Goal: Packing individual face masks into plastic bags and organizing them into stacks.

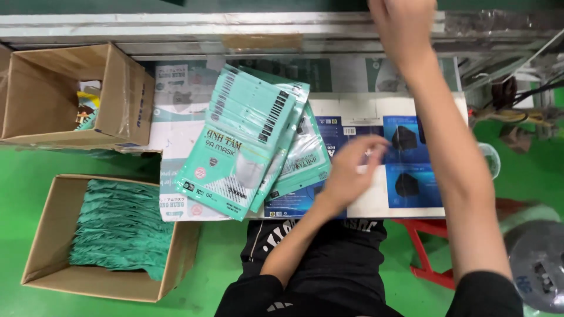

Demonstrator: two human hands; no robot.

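A fanned stack of teal face-mask packets [249, 141] lies on the small work table [364, 108], which is covered with printed blue and white sheets. My left hand [349, 170] hovers just right of the stack, fingers loosely curled and pinched on something small and pale; what it is cannot be made out. My right hand [402, 29] is stretched far forward to the metal conveyor frame [176, 26] at the top edge; its fingers are cut off by the frame edge.
A cardboard box [103, 238] filled with teal packets stands on the green floor at lower left. Another open cardboard box [70, 97] sits at upper left. A red stool frame [423, 246] and a round grey lid [537, 264] are at right.
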